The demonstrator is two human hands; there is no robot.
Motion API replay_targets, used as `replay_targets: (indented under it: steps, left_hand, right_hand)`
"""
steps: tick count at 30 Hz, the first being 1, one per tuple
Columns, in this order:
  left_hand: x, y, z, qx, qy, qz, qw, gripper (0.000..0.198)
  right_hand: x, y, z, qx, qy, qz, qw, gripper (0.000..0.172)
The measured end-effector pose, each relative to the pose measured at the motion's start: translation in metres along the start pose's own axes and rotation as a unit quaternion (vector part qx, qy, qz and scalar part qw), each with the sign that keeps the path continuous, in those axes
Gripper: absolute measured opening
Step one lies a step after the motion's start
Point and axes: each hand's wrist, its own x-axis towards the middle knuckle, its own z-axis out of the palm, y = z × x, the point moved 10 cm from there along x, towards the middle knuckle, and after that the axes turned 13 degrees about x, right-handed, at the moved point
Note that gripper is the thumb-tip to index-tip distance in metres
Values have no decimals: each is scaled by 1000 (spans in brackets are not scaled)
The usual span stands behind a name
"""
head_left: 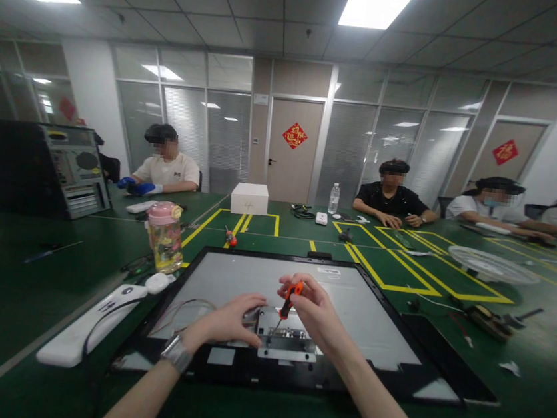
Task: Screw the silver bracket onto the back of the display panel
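A flat monitor panel (362, 312) in a black frame lies face down on the green table in front of me. My right hand (310, 303) is closed round a small screwdriver with an orange handle (290, 299), its tip pointing down at a metal circuit cover (288, 339) near the panel's lower middle. My left hand (228, 321), with a watch on the wrist, rests on the panel beside that cover, its fingers curled against the cover's left edge. Thin cables (181, 309) loop across the panel to the left.
A pink-lidded bottle (165, 236), a white case (157, 282) and a white cover (88, 328) lie to my left. A computer case (66, 168) stands far left. A white box (249, 198), a water bottle (334, 198) and a fan grille (493, 265) sit farther back. Several people sit at the far side.
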Motion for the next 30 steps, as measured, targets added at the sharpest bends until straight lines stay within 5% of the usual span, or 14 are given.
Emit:
replay_targets:
  steps: [7,13,25,30]
  left_hand:
    - [1,-2,2,4,-5,-3,1000,88]
    - [2,-4,3,3,1,5,1000,89]
    - [1,-5,2,3,1,5,1000,90]
    - [1,-7,3,-2,5,7,1000,92]
  right_hand:
    - [2,6,-6,16,-9,26,1000,32]
    - [0,-4,-4,-110,-32,-26,993,22]
    - [-2,-14,1,-141,-47,-57,987,18]
    - [0,-8,-6,-141,-41,-42,988,31]
